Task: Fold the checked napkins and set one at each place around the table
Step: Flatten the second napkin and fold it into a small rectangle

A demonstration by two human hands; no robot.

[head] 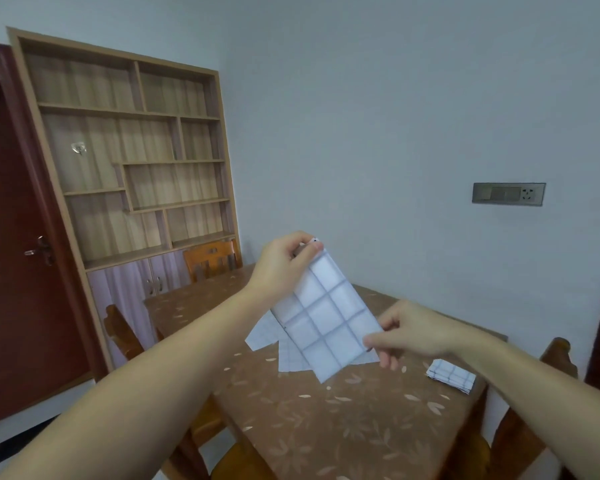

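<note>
Pinching the checked napkin (326, 317) above the tabletop (326, 427), left hand (284, 261) at 11 o'clock, right hand (400, 332) at 4; uneven tension risks a crooked fold.

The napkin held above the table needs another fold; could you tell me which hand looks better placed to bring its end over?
Probably the left hand: it pinches the raised top edge of the napkin, free to swing down.

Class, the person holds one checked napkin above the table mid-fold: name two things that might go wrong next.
1. The left hand and right hand pinch only opposite corners of the white checked napkin, so its fold may slip open.
2. The folded checked napkin lies near the brown leaf-patterned table edge; an arm might knock it off.
</note>
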